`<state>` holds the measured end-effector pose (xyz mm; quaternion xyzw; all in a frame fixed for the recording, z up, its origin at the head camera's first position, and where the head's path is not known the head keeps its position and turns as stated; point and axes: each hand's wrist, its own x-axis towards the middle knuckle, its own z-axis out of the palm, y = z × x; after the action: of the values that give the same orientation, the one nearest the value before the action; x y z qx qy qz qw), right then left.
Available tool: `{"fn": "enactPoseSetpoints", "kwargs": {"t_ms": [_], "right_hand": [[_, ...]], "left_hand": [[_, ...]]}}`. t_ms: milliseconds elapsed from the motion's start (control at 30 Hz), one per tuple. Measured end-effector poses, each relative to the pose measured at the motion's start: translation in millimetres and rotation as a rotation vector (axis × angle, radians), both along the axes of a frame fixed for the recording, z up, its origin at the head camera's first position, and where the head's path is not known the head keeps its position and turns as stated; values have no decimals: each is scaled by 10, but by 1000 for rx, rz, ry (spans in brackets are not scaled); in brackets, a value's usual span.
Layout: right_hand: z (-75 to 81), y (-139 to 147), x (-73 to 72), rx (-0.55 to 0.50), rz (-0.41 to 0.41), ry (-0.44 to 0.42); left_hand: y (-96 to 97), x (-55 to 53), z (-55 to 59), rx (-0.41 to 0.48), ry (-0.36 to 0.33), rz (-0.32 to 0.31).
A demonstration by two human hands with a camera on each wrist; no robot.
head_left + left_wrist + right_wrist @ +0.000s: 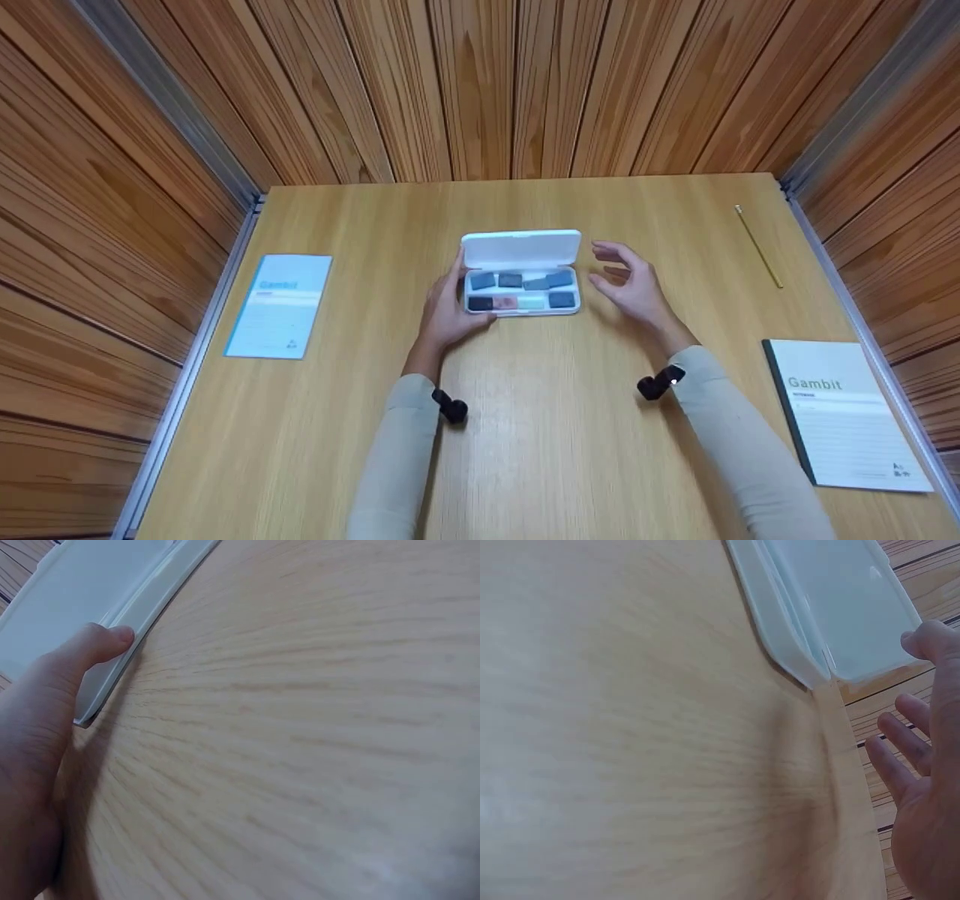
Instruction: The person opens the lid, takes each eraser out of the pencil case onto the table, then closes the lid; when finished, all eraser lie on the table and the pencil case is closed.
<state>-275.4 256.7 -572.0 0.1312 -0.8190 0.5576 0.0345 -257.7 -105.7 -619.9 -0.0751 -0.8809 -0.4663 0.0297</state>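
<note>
A white plastic case point(521, 250) stands on the table near its middle, with its hinged lid raised at the back. Several small dark grey-blue blocks point(510, 280) lie in its two rows, along with a pinkish block point(505, 302) and a pale one point(531, 302) in the front row. My left hand point(448, 311) grips the left end of the case, thumb over the front rim point(120, 679) and fingers along the side. To the right of the case, my right hand point(630, 281) hovers with loosely bent fingers, apart from it and holding nothing.
A light blue Gambit notebook point(279, 307) lies at the left. Toward the right edge are a larger Gambit notebook point(851, 420) with a dark spine and, farther back, a thin yellow pencil point(759, 246). Wood-panelled walls point(480, 90) enclose the table's back and sides.
</note>
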Motion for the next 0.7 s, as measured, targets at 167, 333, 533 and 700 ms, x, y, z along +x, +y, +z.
{"fn": "enactPoseSetpoints", "kwargs": {"t_ms": [167, 333, 533, 700], "right_hand": [[-15, 32, 44, 24, 19, -22], [-45, -3, 49, 55, 37, -15], [-111, -75, 47, 90, 73, -9], [-175, -151, 47, 144, 102, -4]], "left_hand": [[7, -3, 14, -13, -12, 1], [9, -3, 19, -5, -32, 7], [11, -7, 19, -5, -24, 8], [18, -3, 21, -7, -25, 9]]}}
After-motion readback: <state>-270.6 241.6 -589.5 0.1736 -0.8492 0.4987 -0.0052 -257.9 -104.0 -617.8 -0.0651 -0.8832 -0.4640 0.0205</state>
